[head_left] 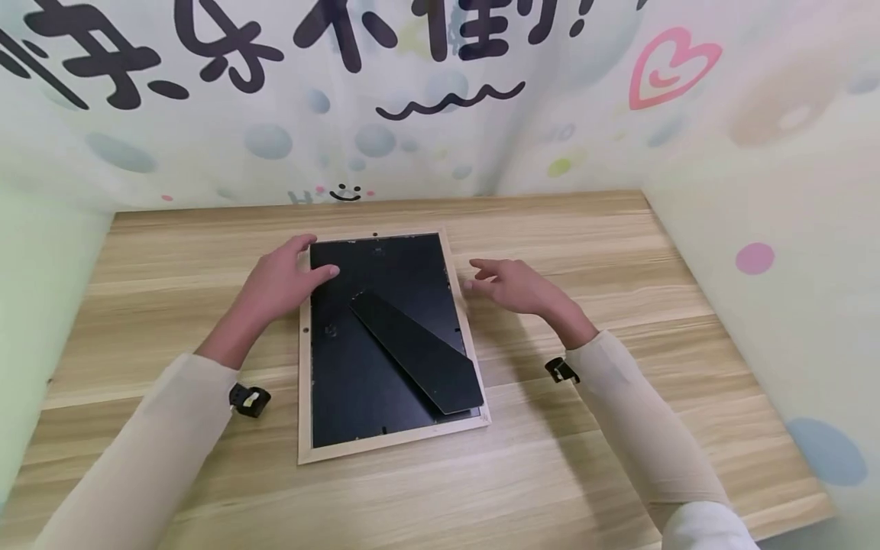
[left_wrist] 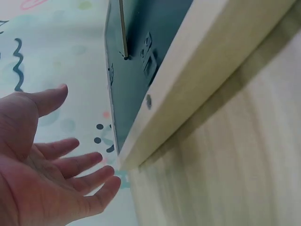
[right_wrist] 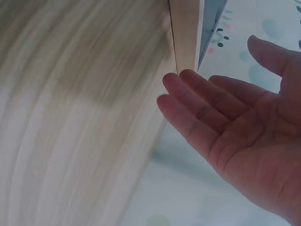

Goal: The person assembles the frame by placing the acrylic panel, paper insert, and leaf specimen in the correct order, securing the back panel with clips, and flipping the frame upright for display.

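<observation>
A picture frame (head_left: 305, 397) with a pale wood border lies face down on the wooden table. Its black backing board (head_left: 337, 389) faces up, and a black easel stand (head_left: 422, 355) slants across it toward the lower right corner. My left hand (head_left: 278, 281) is at the frame's upper left, thumb extending over the backing; the left wrist view shows that hand (left_wrist: 51, 174) with fingers spread, gripping nothing. Beyond the right border, my right hand (head_left: 516, 286) hovers near the upper part. Its fingers are loosely extended in the right wrist view, close to the frame's side (right_wrist: 186, 37), holding nothing.
The wood-grain table (head_left: 619, 252) meets a printed wall covering (head_left: 440, 153) at the back, with side walls left and right. Small black wrist cameras (head_left: 250, 400) sit on both sleeves. The right forearm casts a shadow across the table.
</observation>
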The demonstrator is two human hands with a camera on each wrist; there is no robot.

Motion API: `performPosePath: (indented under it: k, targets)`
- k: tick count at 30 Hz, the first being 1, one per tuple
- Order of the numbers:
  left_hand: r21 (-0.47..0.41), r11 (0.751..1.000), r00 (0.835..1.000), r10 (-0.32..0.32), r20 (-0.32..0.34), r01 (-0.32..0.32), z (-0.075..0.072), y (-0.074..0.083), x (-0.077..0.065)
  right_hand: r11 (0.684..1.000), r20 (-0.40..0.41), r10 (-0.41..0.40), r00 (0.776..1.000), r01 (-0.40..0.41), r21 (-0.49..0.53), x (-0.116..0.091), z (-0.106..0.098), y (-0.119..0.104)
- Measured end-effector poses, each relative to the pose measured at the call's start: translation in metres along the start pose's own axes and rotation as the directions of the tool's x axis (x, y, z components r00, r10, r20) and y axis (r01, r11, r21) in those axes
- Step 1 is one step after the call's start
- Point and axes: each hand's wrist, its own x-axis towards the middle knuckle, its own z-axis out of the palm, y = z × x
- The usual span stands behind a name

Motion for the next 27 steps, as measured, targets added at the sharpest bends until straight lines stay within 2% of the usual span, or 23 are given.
performPosePath:
  k: [3, 5, 8, 10, 12, 17, 18, 22, 27]
  targets:
    - [-0.107, 0.993, 0.999, -0.042, -0.008, 0.041, 0.001, -0.009, -0.004, 0.995, -0.015, 0.017, 1.000, -0.016, 0.094, 0.005, 0.001, 0.001]
    - [-0.190, 0.979, 0.997, -0.074, -0.015, 0.070, 0.001, -0.015, -0.006, 0.979, -0.005, 0.045, 0.999, -0.043, 0.199, 0.008, 0.001, 0.001]
    - [-0.298, 0.948, 0.993, -0.116, 0.003, 0.111, 0.000, -0.021, -0.009, 0.919, 0.027, 0.101, 0.994, -0.104, 0.381, 0.012, 0.002, -0.002]
    - [-0.357, 0.923, 0.990, -0.138, 0.034, 0.141, -0.001, -0.023, -0.011, 0.877, 0.043, 0.129, 0.991, -0.135, 0.461, 0.015, 0.003, -0.003]
    - [-0.442, 0.880, 0.985, -0.152, 0.084, 0.173, -0.001, -0.024, -0.012, 0.840, 0.061, 0.151, 0.987, -0.161, 0.519, 0.017, 0.005, -0.005]
    - [-0.616, 0.735, 0.958, -0.187, 0.217, 0.283, -0.002, -0.029, -0.014, 0.784, 0.120, 0.183, 0.976, -0.219, 0.580, 0.019, 0.006, -0.006]
    - [-0.630, 0.715, 0.951, -0.194, 0.239, 0.304, -0.002, -0.030, -0.014, 0.777, 0.130, 0.188, 0.974, -0.228, 0.586, 0.019, 0.006, -0.006]
    - [-0.656, 0.665, 0.932, -0.198, 0.305, 0.356, -0.001, -0.033, -0.016, 0.752, 0.150, 0.201, 0.968, -0.251, 0.610, 0.022, 0.008, -0.004]
    - [-0.668, 0.652, 0.930, -0.187, 0.316, 0.358, 0.000, -0.036, -0.020, 0.742, 0.147, 0.216, 0.965, -0.261, 0.617, 0.025, 0.014, -0.003]
